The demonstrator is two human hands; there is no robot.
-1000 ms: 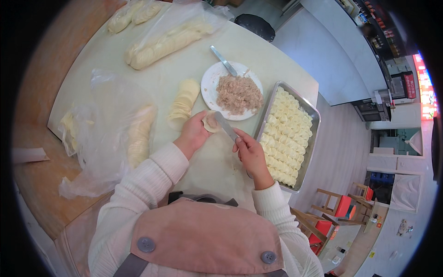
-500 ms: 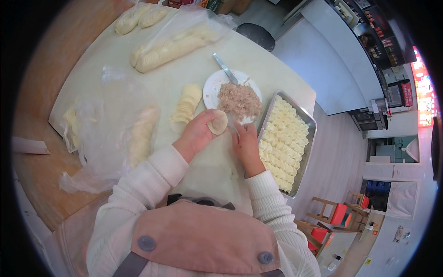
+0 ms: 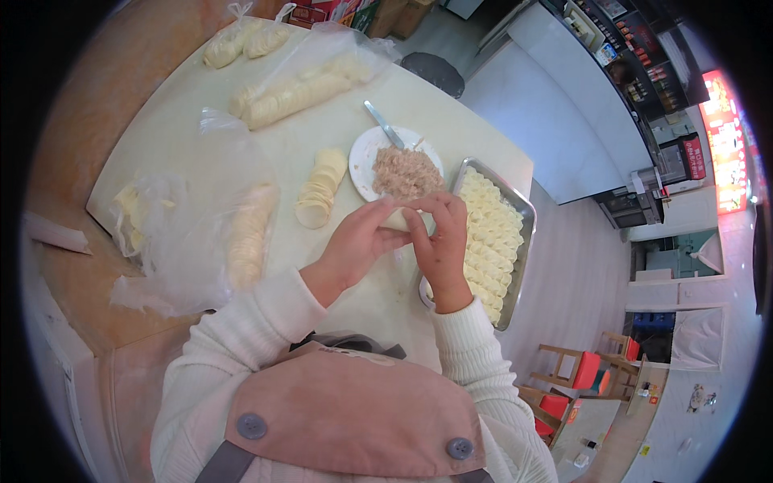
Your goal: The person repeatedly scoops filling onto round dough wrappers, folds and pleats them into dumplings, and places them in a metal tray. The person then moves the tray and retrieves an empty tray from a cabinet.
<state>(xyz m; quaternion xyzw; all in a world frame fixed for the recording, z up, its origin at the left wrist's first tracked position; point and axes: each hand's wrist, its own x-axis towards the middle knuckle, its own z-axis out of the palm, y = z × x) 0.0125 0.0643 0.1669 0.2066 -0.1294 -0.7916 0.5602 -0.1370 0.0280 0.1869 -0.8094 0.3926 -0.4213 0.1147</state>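
Observation:
Between my two hands is a dumpling wrapper (image 3: 398, 224), folded over and mostly covered by fingers. My left hand (image 3: 354, 245) supports it from the left, closed on its edge. The thumb and fingers of my right hand (image 3: 441, 245) pinch its other side. Just beyond them sits a white plate (image 3: 361, 171) with minced filling (image 3: 409, 171) and a flat metal spreader (image 3: 382, 122) resting on its rim. Left of the plate lies a fanned row of round wrappers (image 3: 321, 183). Close by my right hand, a metal tray (image 3: 525, 241) holds rows of pleated dumplings (image 3: 488, 241).
Bagged wrapper rolls (image 3: 251, 229) lie on the table's left, with another long bagged roll (image 3: 302, 97) at the back. Two small tied bags (image 3: 241, 40) sit in the far left corner. A dark round stool (image 3: 433, 72) stands past the far edge; red-seated chairs (image 3: 586, 370) are at right.
The wrapper lay open in my left hand with filling on it; now it is folded. My right hand has risen from beside the plate to grip it. The view has shifted slightly.

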